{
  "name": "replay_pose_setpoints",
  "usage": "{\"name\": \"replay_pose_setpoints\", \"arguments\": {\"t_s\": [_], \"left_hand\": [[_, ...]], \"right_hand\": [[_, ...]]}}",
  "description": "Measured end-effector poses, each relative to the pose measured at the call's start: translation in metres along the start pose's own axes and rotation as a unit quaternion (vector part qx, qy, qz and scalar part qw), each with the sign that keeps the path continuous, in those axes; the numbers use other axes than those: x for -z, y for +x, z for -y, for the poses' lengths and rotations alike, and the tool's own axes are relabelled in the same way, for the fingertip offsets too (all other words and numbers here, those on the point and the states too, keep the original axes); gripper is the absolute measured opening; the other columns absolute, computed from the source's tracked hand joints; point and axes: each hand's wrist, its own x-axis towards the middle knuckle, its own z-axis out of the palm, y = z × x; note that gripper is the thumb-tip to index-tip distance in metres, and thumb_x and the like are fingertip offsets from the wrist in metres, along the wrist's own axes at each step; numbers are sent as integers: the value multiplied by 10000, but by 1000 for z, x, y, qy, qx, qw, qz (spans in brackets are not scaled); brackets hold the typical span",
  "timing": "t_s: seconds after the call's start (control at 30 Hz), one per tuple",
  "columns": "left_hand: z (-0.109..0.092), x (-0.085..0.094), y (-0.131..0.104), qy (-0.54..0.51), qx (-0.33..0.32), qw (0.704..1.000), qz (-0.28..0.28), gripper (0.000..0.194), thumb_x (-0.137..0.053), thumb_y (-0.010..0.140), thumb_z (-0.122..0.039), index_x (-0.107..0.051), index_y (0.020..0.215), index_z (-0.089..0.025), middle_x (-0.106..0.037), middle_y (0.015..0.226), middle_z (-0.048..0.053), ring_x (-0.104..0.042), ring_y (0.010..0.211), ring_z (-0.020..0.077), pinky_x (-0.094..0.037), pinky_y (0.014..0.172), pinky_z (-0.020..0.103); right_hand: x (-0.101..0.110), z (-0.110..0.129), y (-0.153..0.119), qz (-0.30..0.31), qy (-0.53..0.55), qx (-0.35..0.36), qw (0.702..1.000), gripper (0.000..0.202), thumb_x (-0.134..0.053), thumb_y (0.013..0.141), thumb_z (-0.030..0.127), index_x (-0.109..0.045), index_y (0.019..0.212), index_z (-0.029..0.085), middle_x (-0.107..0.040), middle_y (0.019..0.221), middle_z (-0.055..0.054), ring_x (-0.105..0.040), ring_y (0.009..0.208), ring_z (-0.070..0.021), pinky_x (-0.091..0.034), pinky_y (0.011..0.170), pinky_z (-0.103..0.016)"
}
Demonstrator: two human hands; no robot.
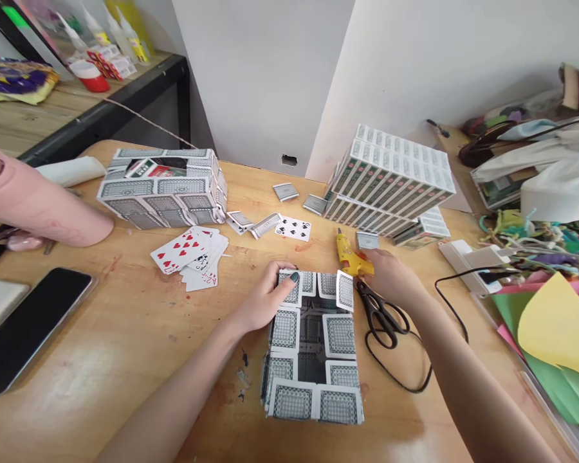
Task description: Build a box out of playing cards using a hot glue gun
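Note:
A box covered in playing cards [285,329], with a dark opening down its middle, lies near the front of the table. My left hand [269,296] grips its upper left corner, thumb on top. One card [345,290] sits tilted at the box's upper right corner. My right hand [383,273] is at the handle of a yellow glue gun [350,254], its fingers wrapped round it and partly hidden. Black scissors [383,318] lie right of the box, beside the glue gun's cord.
A second card-covered box [166,193] stands at the back left, near loose playing cards [178,251]. Stacked card packs [390,167] stand at the back right. A phone [31,328] and pink roll [43,199] lie left; a power strip [473,260] and coloured paper [560,328] are right.

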Motion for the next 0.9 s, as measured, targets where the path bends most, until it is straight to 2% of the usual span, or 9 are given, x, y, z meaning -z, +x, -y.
{"name": "replay_pose_setpoints", "arguments": {"t_s": [0.13, 0.27, 0.37, 0.43, 0.47, 0.53, 0.6, 0.77, 0.9], "left_hand": [[1, -3, 0, -31, -13, 999, -26, 256, -501, 854, -362, -513, 1060, -210, -567, 1067, 27, -537, 985, 186, -420, 855, 291], [4, -6, 1, -60, -33, 997, -47, 245, -539, 839, -325, -530, 1052, -205, -570, 1110, 40, -528, 1056, 192, -396, 908, 298], [9, -8, 3, -105, -44, 992, -60, 325, -572, 819, -289, -482, 1121, -210, -554, 1138, 49, -515, 1095, 186, -388, 929, 300], [13, -9, 4, -129, -44, 988, -68, 409, -597, 804, -274, -435, 1174, -214, -554, 1122, 55, -521, 1085, 182, -389, 930, 308], [14, -10, 4, -137, -43, 987, -71, 444, -608, 798, -268, -414, 1194, -215, -557, 1112, 57, -525, 1075, 181, -388, 931, 314], [16, -11, 5, -149, -45, 985, -77, 496, -624, 788, -259, -384, 1219, -217, -562, 1098, 57, -532, 1053, 179, -386, 936, 326], [16, -11, 6, -156, -47, 983, -80, 528, -632, 782, -253, -365, 1237, -220, -563, 1090, 55, -533, 1041, 178, -384, 938, 332], [15, -11, 6, -151, -44, 985, -73, 541, -616, 789, -242, -341, 1255, -220, -547, 1101, 55, -524, 1040, 177, -385, 935, 336], [13, -11, 6, -141, -51, 986, -77, 534, -620, 786, -253, -346, 1242, -215, -553, 1080, 50, -521, 1047, 176, -377, 952, 340]], "right_hand": [[-6, -3, 10, -13, -14, 18, 1000, 405, -528, 717, 219, -570, 1108, 123, -633, 1101, -155, -576, 1026, -298, -456, 818, -365], [-1, -11, 11, -39, 46, 42, 997, 393, -558, 699, 235, -569, 1081, 141, -649, 998, -121, -606, 900, -254, -456, 751, -325], [18, -18, 3, -90, 104, -29, 990, 261, -574, 714, 282, -581, 951, 172, -637, 785, -56, -593, 695, -208, -440, 610, -303], [36, -20, -6, -114, 170, -96, 974, 226, -592, 738, 391, -576, 811, 178, -590, 647, -28, -548, 574, -178, -406, 522, -289], [46, -20, -11, -115, 225, -101, 962, 293, -590, 751, 470, -572, 772, 178, -573, 613, -21, -529, 540, -163, -396, 498, -283], [64, -18, -20, -99, 348, -69, 930, 412, -546, 769, 589, -550, 713, 180, -542, 565, -9, -495, 494, -135, -385, 464, -271], [77, -9, -25, -66, 400, -34, 914, 476, -520, 768, 645, -520, 647, 185, -514, 524, 1, -464, 452, -112, -377, 433, -261], [89, 27, -22, 2, 291, -52, 955, 499, -574, 687, 692, -470, 582, 215, -510, 464, 10, -451, 356, -109, -363, 329, -261], [89, 50, -9, 24, 213, 25, 976, 454, -574, 722, 636, -445, 583, 223, -542, 505, 8, -499, 368, -113, -358, 313, -247]]}}
